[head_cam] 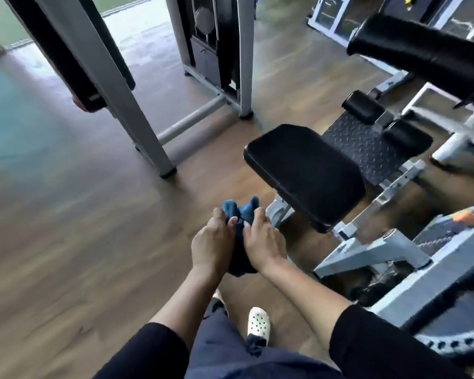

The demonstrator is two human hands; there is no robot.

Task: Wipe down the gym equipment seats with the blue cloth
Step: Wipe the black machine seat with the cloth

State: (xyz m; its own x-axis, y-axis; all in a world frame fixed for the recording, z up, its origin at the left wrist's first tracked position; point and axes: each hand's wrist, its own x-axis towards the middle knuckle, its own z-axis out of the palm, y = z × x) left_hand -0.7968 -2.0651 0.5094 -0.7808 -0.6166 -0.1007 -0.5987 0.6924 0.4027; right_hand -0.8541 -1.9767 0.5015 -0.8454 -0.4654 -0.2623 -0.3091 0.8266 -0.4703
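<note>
Blue cloth (231,207): bunched between both hands, lower centre of frame, over the floor (93,242).
Left grip (211,246): fingers curled, pinching the cloth.
Right grip (263,242): fingers curled round the cloth.
Seat (307,173): black pad, right of centre, near the cloth but not touching it.

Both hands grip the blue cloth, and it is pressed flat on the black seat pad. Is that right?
Not quite. The head view shows the left hand and right hand gripping the blue cloth, but bunched in the air beside the black seat pad, not pressed on it.
</note>
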